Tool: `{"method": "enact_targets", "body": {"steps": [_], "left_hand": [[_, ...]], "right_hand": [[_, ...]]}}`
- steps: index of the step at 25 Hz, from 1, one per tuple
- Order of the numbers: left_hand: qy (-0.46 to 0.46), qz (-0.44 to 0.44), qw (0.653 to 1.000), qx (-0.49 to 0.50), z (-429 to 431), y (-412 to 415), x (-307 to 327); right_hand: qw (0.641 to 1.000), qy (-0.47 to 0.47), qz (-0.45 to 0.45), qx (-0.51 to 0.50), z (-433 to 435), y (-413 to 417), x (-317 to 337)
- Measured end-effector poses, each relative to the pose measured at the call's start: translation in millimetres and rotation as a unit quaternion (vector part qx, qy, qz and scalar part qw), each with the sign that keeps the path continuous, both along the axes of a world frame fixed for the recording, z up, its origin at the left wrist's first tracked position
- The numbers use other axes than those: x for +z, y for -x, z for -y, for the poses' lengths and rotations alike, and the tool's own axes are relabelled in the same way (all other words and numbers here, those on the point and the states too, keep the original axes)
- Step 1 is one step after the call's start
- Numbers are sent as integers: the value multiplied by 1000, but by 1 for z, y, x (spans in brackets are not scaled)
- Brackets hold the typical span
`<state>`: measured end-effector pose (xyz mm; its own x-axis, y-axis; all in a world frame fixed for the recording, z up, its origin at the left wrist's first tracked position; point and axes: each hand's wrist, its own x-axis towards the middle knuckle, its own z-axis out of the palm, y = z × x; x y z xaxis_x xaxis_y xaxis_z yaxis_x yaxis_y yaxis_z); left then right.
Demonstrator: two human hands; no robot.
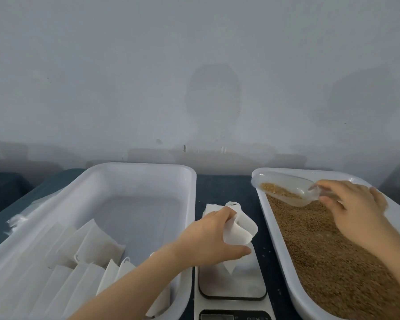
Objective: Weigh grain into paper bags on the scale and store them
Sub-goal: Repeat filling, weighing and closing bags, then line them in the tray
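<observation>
My left hand [211,237] grips a white paper bag [239,229] with its mouth held open, just above the platform of a small scale [232,287] at the bottom centre. My right hand [353,204] holds the handle of a clear plastic scoop [284,189] half filled with brown grain. The scoop hovers over the far left corner of the white tray [280,245] on the right, which is full of grain [328,262]. Scoop and bag are apart.
A large white tray [148,168] on the left holds several filled, folded paper bags [90,243] at its near end. A small stack of flat paper bags [209,209] lies on the dark table behind the scale. A pale wall stands close behind.
</observation>
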<state>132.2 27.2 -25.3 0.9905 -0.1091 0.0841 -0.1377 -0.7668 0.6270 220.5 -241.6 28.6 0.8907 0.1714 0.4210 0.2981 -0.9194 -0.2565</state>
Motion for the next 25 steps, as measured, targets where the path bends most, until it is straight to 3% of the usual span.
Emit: {"method": "enact_targets", "body": {"steps": [7,25], "left_hand": [[7,5,1000,-7,-1,-3,0],[-17,0,1000,-23,-1,-2,0]], "right_hand": [[991,48,1,124,1,28,24],[972,180,62,139,-17,30,29]]}}
